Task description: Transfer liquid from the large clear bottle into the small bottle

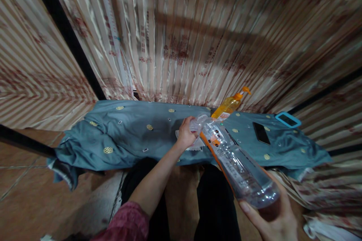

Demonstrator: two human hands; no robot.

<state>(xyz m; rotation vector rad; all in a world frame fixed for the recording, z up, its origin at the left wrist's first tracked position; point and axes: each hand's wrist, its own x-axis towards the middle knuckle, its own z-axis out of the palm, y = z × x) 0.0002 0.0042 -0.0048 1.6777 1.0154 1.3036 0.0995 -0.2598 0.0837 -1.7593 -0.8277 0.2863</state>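
Observation:
A large clear plastic bottle (237, 158) with an orange side and a printed label lies tilted in the air, its base towards me. My right hand (271, 211) grips it around the base. At the bottle's narrow far end, the fingers of my left hand (186, 132) close on a clear plastic piece (197, 122). I cannot tell whether that piece is the bottle's own neck or a separate small container. Below my left hand, a whitish sheet (197, 145) rests on the cloth, partly covered. Just beyond the bottle's neck stands a yellow pump bottle (227, 107) with an orange pump head.
A blue-green patterned cloth (130, 135) covers the low table before my knees. Towards its right end are a black phone (261, 133) and a blue-framed device (288, 119). Striped curtains (181, 37) hang close behind, with dark poles (68, 34) at the sides.

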